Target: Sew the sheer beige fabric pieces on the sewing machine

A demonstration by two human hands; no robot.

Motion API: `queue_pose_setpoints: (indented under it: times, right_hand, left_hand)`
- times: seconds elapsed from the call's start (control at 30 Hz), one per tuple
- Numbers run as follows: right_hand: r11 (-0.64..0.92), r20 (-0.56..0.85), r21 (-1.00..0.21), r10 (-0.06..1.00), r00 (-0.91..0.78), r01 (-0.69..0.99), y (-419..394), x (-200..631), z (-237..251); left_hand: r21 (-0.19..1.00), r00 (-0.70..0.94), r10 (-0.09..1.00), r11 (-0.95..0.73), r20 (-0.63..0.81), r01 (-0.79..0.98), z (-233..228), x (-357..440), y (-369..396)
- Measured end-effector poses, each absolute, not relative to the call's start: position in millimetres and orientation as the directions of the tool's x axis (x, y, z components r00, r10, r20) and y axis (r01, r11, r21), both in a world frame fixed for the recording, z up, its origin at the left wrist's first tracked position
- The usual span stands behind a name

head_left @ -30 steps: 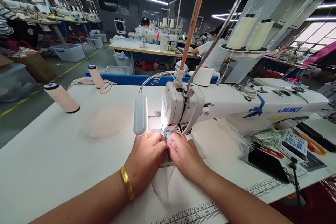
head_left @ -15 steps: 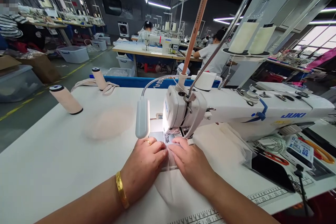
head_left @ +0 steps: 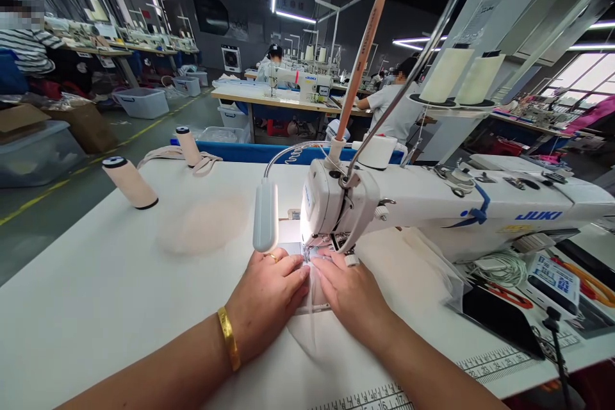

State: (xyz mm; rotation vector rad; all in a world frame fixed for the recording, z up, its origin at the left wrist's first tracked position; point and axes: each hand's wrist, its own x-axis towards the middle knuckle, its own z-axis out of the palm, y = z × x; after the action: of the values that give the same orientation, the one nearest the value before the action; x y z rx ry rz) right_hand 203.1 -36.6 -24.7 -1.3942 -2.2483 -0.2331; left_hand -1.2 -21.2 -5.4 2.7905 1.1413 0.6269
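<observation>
A thin, sheer pale fabric (head_left: pixel 312 330) lies under the needle area of a white JUKI sewing machine (head_left: pixel 331 202). My left hand (head_left: pixel 269 291), with a ring and a gold bangle, pinches the fabric just left of the presser foot (head_left: pixel 306 256). From the right, my right hand (head_left: pixel 358 301) grips the same fabric, its fingertips close to the foot and partly hidden by the machine head. Both hands rest low on the machine bed. A small lit lamp (head_left: pixel 266 214) hangs above my left fingers.
Two peach thread cones (head_left: pixel 129 182) and a sheer pale piece (head_left: pixel 204 224) are on the table's left. More sheer cloth (head_left: pixel 423 262) lies right of the needle. A black flat object (head_left: pixel 502 320), cables and a printed ruler (head_left: pixel 379 397) are at right. Co-workers sit farther back.
My hands keep their grip beside the needle, with the fingertips slightly closer to the presser foot. The whole view has shifted a little, so things appear slightly farther right.
</observation>
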Motion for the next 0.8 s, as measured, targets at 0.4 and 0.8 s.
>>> queue_pose_setpoints:
  times: [0.4, 0.8]
  right_hand:
    - [0.584, 0.244, -0.296, 0.811, -0.531, 0.756, -54, 221, 5]
    - [0.554, 0.333, -0.534, 0.832, -0.443, 0.639, -46, 219, 6]
  left_hand:
    - [0.37, 0.753, 0.649, -0.73, 0.112, 0.574, 22, -18, -32]
    - [0.529, 0.59, 0.74, -0.657, 0.321, 0.537, -7, 6, -9]
